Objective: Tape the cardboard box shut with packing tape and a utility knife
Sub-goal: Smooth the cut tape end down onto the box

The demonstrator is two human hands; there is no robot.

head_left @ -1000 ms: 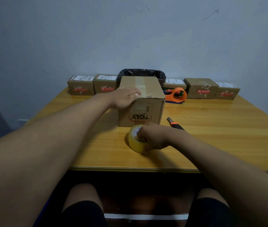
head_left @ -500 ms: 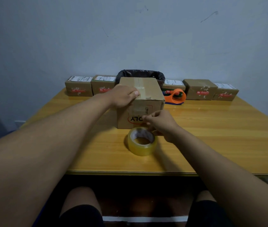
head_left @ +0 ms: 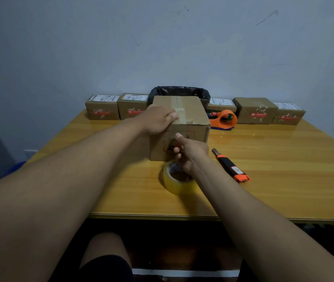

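- Left grip (head_left: 159, 119) rests on near top edge of cardboard box (head_left: 194, 117), fingers lying over the tape strip (head_left: 179, 108) along the top seam.
- Right grip (head_left: 188, 151) against box front face, thumb up, fingers curled; whether it pinches a tape end cannot be told.
- Tape roll (head_left: 177, 180) lies flat on worktop (head_left: 284, 169), just below right grip.
- Utility knife (head_left: 230, 165) just right of right grip, apart from it.
- Orange tape dispenser (head_left: 224, 120) beyond right grip.

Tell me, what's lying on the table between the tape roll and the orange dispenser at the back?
In the head view, only the utility knife lies between the tape roll and the dispenser; the rest is bare table.
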